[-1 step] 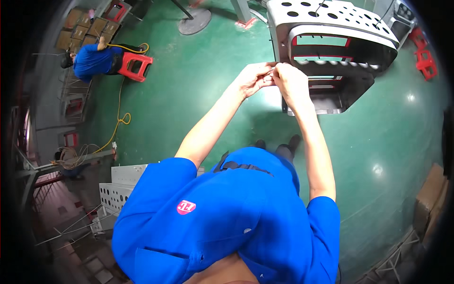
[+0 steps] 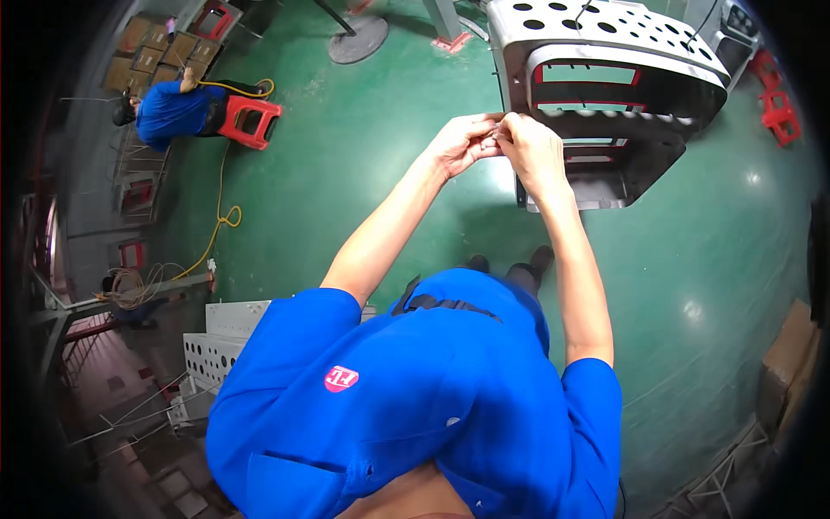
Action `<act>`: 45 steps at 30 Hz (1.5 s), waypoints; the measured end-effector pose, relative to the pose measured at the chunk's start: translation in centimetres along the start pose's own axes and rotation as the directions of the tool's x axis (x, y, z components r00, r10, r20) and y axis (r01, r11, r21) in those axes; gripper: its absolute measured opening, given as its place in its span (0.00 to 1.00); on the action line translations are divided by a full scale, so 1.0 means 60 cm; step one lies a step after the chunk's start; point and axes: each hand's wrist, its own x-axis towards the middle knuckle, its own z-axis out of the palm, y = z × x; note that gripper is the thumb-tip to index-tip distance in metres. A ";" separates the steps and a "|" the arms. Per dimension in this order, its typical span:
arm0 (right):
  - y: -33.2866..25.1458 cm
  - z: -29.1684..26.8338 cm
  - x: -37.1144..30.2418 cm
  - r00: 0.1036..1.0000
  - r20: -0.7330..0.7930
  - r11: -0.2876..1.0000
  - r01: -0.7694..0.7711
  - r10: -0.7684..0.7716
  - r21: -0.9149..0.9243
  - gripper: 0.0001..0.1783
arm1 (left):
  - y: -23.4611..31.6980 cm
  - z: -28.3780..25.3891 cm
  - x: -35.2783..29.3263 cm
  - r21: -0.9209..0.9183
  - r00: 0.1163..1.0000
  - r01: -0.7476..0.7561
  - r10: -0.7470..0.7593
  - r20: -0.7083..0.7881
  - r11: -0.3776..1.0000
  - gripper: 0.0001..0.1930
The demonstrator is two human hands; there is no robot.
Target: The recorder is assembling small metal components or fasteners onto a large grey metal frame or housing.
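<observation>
Both my arms reach forward, and the fingertips of my two hands meet in front of a large metal housing (image 2: pixel 605 52). My left hand (image 2: pixel 465 145) is curled, its thumb and fingers pinched together. Close against it, my right hand (image 2: pixel 532 149) also pinches with bent fingers. Whatever lies between the fingertips is too small to make out. The housing is white on top with round holes, and dark inside with red-edged openings. Its near left edge stands just behind my right hand.
A person in blue sits on a red stool (image 2: pixel 251 121) at the far left, facing stacked cardboard boxes (image 2: pixel 147 59). A yellow hose (image 2: pixel 218 227) trails over the green floor. White perforated panels (image 2: pixel 207 350) stand at lower left. More red stools (image 2: pixel 780 117) and cardboard (image 2: pixel 788 346) are on the right.
My hands stay together in almost the same place; the fingers shift only very slightly. The whole view has drifted a touch.
</observation>
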 end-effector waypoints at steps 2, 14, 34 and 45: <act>-0.009 -0.019 0.003 0.997 0.011 0.977 -0.080 0.079 0.199 0.10 | 0.005 -0.012 0.003 -0.019 1.000 -0.013 0.014 0.017 1.000 0.19; 0.057 0.108 -0.200 0.458 0.332 -0.130 -0.418 0.824 0.899 0.10 | 0.060 0.049 -0.004 0.397 0.997 0.069 -0.069 -0.015 0.915 0.21; 0.016 0.133 -0.101 -0.021 0.278 -0.277 0.024 0.960 0.961 0.19 | 0.072 0.098 -0.034 0.243 0.992 0.096 -0.073 -0.103 0.965 0.27; 0.030 0.101 -0.082 0.183 0.004 0.031 -0.190 0.983 0.981 0.15 | 0.091 0.122 -0.046 0.128 0.976 0.157 -0.134 -0.172 0.979 0.22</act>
